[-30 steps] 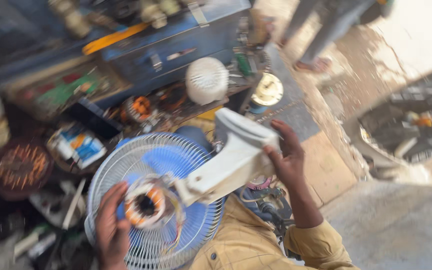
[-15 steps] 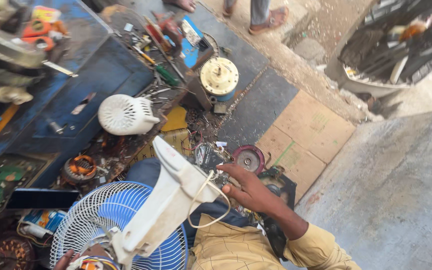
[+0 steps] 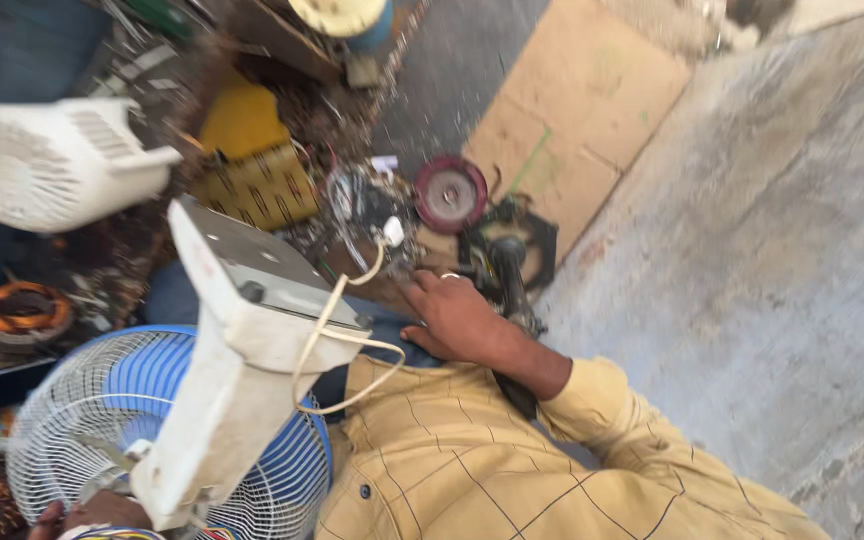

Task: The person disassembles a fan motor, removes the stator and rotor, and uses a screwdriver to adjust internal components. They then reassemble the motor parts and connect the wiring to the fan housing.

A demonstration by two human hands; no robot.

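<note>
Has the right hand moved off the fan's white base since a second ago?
Yes. The right hand has left the fan's white base, which it gripped earlier. It now lies to the base's right, fingers toward the tangle of wires.

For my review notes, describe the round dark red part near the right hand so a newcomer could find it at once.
Start at the tan cardboard sheet lying on the ground in the upper middle. At its lower left corner, above the right hand, lies the dark red disc. It is the only red round piece there, with a pale hub, unlike the black square-framed part beside it.
</note>
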